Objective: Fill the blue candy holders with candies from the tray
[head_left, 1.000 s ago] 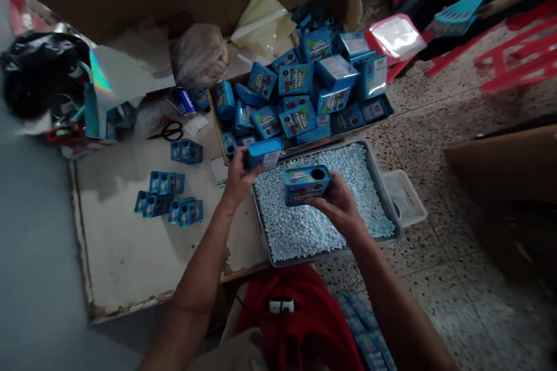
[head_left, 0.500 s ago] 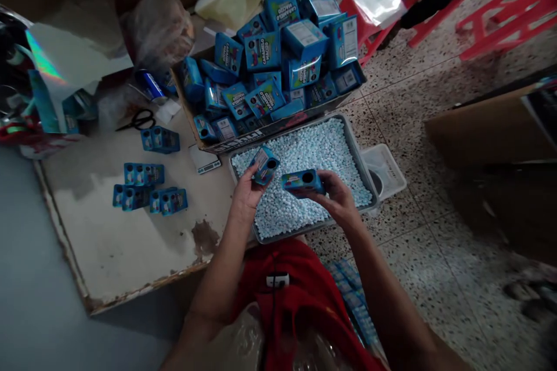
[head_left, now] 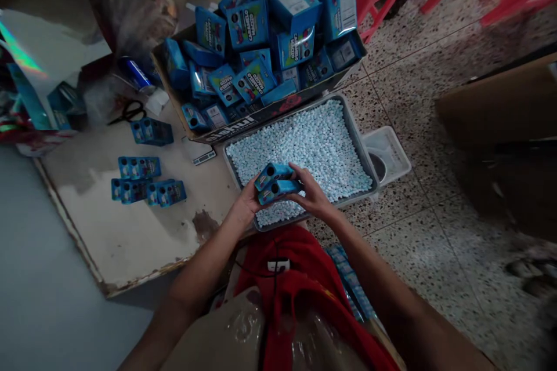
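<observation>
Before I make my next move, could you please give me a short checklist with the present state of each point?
1. Grip: ok; left hand and right hand are both on the two blue boxes.
2. One hand free: not ok; both are occupied.
3. Box openings uncovered: ok; dark round holes show.
4. Box contents: cannot tell; the holes look too dark.
5. Boxes over the tub of pale pellets: ok in this view.
6. Scale reading: cannot tell; the scale display is too small.
</observation>
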`<action>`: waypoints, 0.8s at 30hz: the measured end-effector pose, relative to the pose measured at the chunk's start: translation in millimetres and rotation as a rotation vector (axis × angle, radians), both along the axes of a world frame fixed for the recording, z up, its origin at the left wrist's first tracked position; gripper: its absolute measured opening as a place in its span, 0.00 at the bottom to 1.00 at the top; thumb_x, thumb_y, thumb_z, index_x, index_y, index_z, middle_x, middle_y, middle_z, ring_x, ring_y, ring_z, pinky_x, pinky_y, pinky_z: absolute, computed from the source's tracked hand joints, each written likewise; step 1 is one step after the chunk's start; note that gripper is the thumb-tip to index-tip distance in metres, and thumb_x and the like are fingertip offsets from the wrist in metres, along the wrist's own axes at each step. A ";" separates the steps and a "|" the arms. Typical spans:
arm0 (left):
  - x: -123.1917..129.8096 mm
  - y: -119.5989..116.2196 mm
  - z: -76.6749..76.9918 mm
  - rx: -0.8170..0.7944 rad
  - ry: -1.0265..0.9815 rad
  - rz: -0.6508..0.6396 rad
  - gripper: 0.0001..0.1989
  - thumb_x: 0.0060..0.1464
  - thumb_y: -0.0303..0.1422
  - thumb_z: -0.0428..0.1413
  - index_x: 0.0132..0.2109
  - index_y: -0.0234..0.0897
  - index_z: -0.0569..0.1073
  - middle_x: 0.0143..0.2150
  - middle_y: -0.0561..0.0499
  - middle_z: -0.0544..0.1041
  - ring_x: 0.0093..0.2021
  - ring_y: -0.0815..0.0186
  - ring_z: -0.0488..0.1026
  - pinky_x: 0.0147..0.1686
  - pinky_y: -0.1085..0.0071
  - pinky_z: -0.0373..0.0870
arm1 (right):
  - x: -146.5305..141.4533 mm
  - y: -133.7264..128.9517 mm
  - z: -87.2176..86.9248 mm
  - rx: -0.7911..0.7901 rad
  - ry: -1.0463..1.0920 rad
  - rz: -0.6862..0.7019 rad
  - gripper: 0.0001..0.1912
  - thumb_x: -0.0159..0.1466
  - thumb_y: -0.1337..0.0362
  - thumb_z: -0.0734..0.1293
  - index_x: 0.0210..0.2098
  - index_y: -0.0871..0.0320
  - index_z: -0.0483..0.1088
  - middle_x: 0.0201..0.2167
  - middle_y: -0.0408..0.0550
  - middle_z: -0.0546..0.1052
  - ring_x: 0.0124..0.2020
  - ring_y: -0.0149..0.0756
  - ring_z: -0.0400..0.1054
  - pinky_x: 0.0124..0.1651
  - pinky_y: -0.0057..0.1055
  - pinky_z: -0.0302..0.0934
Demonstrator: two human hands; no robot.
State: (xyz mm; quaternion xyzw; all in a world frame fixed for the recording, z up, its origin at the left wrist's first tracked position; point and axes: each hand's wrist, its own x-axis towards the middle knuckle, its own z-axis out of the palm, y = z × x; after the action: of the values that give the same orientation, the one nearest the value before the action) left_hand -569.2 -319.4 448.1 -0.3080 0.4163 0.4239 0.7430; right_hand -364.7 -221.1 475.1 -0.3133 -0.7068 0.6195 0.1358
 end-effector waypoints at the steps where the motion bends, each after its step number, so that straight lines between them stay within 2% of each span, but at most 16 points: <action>1: 0.4 -0.7 -2.4 0.026 -0.013 0.010 0.19 0.68 0.41 0.53 0.48 0.29 0.79 0.33 0.40 0.85 0.30 0.53 0.84 0.33 0.59 0.83 | 1.5 -2.4 -1.3 0.011 -0.025 0.022 0.42 0.66 0.45 0.73 0.74 0.48 0.60 0.51 0.54 0.72 0.52 0.50 0.68 0.60 0.52 0.69; 3: 2.4 0.6 -5.3 0.039 0.015 0.016 0.19 0.69 0.39 0.51 0.49 0.28 0.79 0.36 0.39 0.86 0.34 0.51 0.85 0.38 0.56 0.84 | 4.8 -5.2 -4.3 0.001 -0.055 0.057 0.42 0.67 0.44 0.72 0.76 0.48 0.59 0.51 0.55 0.70 0.53 0.51 0.67 0.61 0.54 0.68; 6: 8.6 5.6 -7.2 0.016 0.190 -0.019 0.15 0.66 0.36 0.54 0.43 0.28 0.80 0.34 0.38 0.85 0.31 0.53 0.84 0.38 0.56 0.83 | 9.3 -5.6 -9.4 -0.068 -0.070 0.068 0.42 0.68 0.43 0.71 0.76 0.49 0.61 0.49 0.53 0.69 0.52 0.50 0.67 0.61 0.53 0.67; 8: 13.7 8.6 -7.3 0.036 0.328 0.013 0.10 0.62 0.34 0.58 0.39 0.29 0.80 0.33 0.42 0.85 0.30 0.57 0.83 0.40 0.60 0.82 | 11.7 -4.2 -12.4 -0.131 -0.080 0.045 0.41 0.67 0.42 0.72 0.74 0.49 0.64 0.47 0.51 0.69 0.51 0.48 0.67 0.60 0.51 0.67; 10: 19.3 10.0 -5.2 0.069 0.439 0.088 0.07 0.57 0.33 0.63 0.39 0.33 0.80 0.34 0.48 0.85 0.33 0.62 0.83 0.43 0.67 0.81 | 13.1 -2.1 -14.5 -0.196 -0.081 0.021 0.39 0.67 0.42 0.72 0.72 0.49 0.67 0.46 0.49 0.71 0.51 0.47 0.68 0.61 0.49 0.66; 11: 22.2 9.9 -3.1 0.089 0.503 0.134 0.08 0.56 0.34 0.65 0.40 0.35 0.80 0.36 0.51 0.86 0.35 0.64 0.83 0.45 0.70 0.80 | 13.3 -1.0 -15.3 -0.224 -0.075 0.009 0.37 0.66 0.41 0.72 0.70 0.49 0.69 0.45 0.49 0.72 0.51 0.47 0.68 0.62 0.49 0.66; 13: 28.2 8.3 3.4 0.141 0.644 0.221 0.17 0.55 0.45 0.69 0.43 0.37 0.81 0.41 0.51 0.86 0.42 0.64 0.84 0.47 0.71 0.79 | 12.2 0.8 -16.8 -0.267 -0.051 -0.026 0.36 0.66 0.40 0.73 0.68 0.49 0.72 0.46 0.48 0.74 0.52 0.48 0.69 0.64 0.49 0.64; 15: 34.6 5.4 12.4 0.200 0.756 0.271 0.30 0.52 0.60 0.66 0.44 0.37 0.81 0.44 0.46 0.86 0.47 0.58 0.84 0.48 0.68 0.79 | 9.0 1.7 -18.8 -0.315 -0.019 -0.079 0.36 0.64 0.39 0.74 0.66 0.49 0.72 0.50 0.49 0.75 0.56 0.49 0.70 0.66 0.48 0.64; 17: 41.1 2.7 22.4 0.255 0.847 0.239 0.37 0.45 0.66 0.67 0.45 0.38 0.80 0.47 0.44 0.86 0.49 0.55 0.83 0.48 0.65 0.79 | 4.0 1.1 -21.4 -0.391 0.020 -0.128 0.38 0.61 0.39 0.76 0.65 0.48 0.72 0.54 0.50 0.76 0.59 0.49 0.71 0.66 0.47 0.65; 18: 44.3 1.8 27.2 0.274 0.899 0.192 0.38 0.40 0.64 0.71 0.47 0.39 0.79 0.47 0.45 0.85 0.48 0.56 0.83 0.47 0.65 0.79 | 1.0 0.2 -22.9 -0.437 0.039 -0.143 0.39 0.60 0.40 0.77 0.65 0.48 0.71 0.55 0.50 0.77 0.59 0.48 0.71 0.65 0.46 0.66; 21: 52.9 2.5 37.9 0.241 1.076 0.033 0.41 0.30 0.45 0.81 0.52 0.41 0.75 0.45 0.50 0.85 0.40 0.61 0.82 0.43 0.68 0.79 | -8.1 -4.8 -25.6 -0.530 0.078 -0.158 0.39 0.59 0.40 0.78 0.63 0.48 0.69 0.52 0.49 0.79 0.55 0.46 0.74 0.61 0.45 0.70; 24: 57.4 4.9 40.9 0.163 1.140 0.023 0.36 0.34 0.40 0.80 0.50 0.40 0.75 0.42 0.52 0.84 0.36 0.64 0.81 0.41 0.69 0.78 | -12.2 -11.2 -22.2 -0.429 0.044 -0.172 0.34 0.61 0.36 0.75 0.56 0.51 0.73 0.48 0.50 0.80 0.50 0.46 0.76 0.55 0.44 0.72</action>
State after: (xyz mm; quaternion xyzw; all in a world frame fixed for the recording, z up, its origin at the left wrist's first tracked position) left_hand -511.8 -314.5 489.0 0.0228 0.7134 0.5620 0.4180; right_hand -376.9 -232.3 452.9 -0.3805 -0.5266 0.7483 0.1338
